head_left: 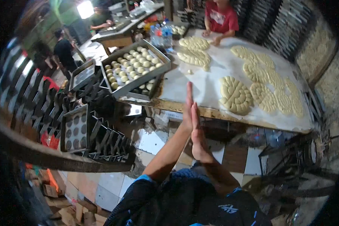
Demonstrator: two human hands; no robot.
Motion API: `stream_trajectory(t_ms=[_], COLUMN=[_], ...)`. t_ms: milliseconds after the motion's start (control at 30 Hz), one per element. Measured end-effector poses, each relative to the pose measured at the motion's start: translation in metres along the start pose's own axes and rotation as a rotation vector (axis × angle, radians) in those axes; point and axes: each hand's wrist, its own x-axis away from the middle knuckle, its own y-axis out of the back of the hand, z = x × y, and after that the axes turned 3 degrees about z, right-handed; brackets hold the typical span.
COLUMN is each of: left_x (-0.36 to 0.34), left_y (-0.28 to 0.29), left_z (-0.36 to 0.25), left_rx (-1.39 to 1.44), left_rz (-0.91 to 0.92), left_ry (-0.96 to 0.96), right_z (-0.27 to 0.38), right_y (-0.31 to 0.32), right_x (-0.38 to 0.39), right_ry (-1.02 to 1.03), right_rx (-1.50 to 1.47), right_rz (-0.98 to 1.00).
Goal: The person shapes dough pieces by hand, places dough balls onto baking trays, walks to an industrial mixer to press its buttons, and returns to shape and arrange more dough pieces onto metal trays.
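Observation:
My left hand (188, 109) and my right hand (198, 141) are pressed palm to palm in front of me, fingers straight and pointing away. Whether anything lies between the palms is hidden. Just beyond the fingertips, a small dough ball (190, 71) rests on the pale work table (199, 88). To the right lies a round, flat piece of dough (235, 95) scored into segments, with several more scored dough pieces (265, 96) past it. Left of my hands, a metal tray (144, 80) holds rows of round dough balls, stacked crosswise over another tray.
Another person in a red shirt (224, 19) stands at the table's far side, hands near the scored dough (194, 56). Plastic bottles (162, 34) stand behind the tray. Dark racks and a tray with round marks (75, 130) are on the left. Stacked trays (290, 28) fill the back right.

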Motion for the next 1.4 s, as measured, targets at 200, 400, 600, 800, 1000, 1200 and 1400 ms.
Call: stream_trajectory(t_ms=[200, 400, 600, 800, 1000, 1200, 1400], left_x=[-0.023, -0.105, -0.179, -0.186, -0.182, -0.177, -0.14], left_y=[-0.104, -0.141, -0.131, -0.164, -0.178, -0.092, 0.033], left_z=[0.066, 0.109, 0.326, 0.395, 0.396, 0.409, 0.375], left_rx=[1.367, 1.616, -0.282, -0.977, -0.654, -0.393, -0.439], left_rz=[0.264, 0.83, 0.815, 1.041, 0.886, 0.664, 0.009], left_ry=[0.802, 1.068, 0.789, 0.327, 0.539, 0.594, 0.94], right_z=[-0.142, -0.221, -0.305, -0.305, -0.309, -0.326, -0.312], right_y=[0.174, 0.369, 0.415, 0.392, 0.391, 0.4, 0.378], right_x=[-0.038, 0.02, 0.134, 0.095, 0.1, 0.098, 0.061], right_ry=[-0.061, -0.451, -0.894, -0.828, -0.876, -0.69, -0.492], right_rx=[0.915, 1.544, 0.828, 0.81, 0.942, 0.891, 0.467], right_rz=[-0.266, -0.643, -1.041, -1.223, -1.201, -1.293, -1.305])
